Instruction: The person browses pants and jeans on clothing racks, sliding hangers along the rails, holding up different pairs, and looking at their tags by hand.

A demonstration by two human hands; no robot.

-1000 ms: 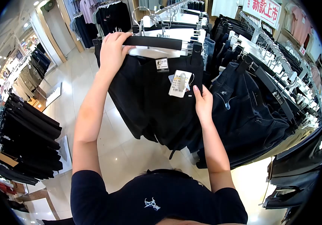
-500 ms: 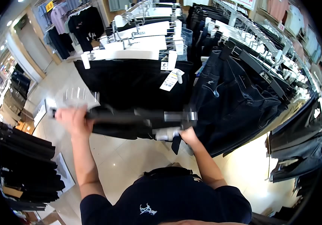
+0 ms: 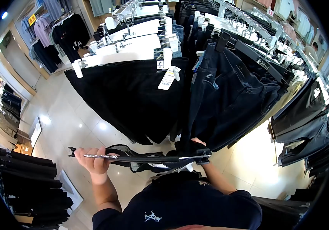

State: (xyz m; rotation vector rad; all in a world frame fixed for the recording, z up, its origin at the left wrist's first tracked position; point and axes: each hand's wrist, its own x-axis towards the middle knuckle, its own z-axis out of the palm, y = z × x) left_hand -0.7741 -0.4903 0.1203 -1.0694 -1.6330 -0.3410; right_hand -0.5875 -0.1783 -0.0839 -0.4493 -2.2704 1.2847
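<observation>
Just in front of my body, my left hand is closed around one end of a black clip hanger with a metal bar. A dark garment, apparently trousers, hangs at the hanger, its grey inner side showing. At the other end my right hand is partly hidden behind the clip and dark cloth; its fingers look closed on the garment. Beyond them, black trousers with a white price tag hang from a white hanger. Dark blue jeans hang to their right on a black hanger.
Rails of white hangers run away from me at the top. Stacked dark trousers hang at lower left, more dark trousers at right. Shirts hang at the back left. Shiny tiled floor lies between the racks.
Both hands have brought the hanger and garment down toward my body, away from the rack. The hanger is now sharper in view and seen edge-on.
</observation>
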